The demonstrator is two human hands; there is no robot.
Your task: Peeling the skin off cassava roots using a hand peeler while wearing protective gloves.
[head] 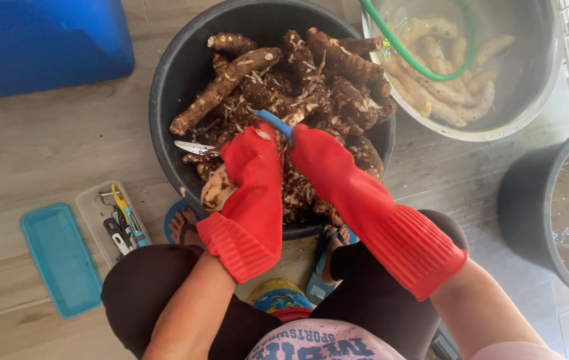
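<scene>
Red-gloved left hand (252, 175) grips cassava root (218, 189); right hand (318, 157) holds blue peeler (274, 123) above.

Both hands wear long red rubber gloves. The glove on the left hand (252, 175) is smooth over the palm and fingers and ends in a wide ribbed cuff partway up the forearm. The glove on the right hand (324, 160) is the same kind, with the same ridged cuff flaring out. Above the cuffs the forearms are bare. The person wears dark shorts (144, 293), a pink top with dark blue lettering (324, 343), and blue sandals (316, 283).
</scene>
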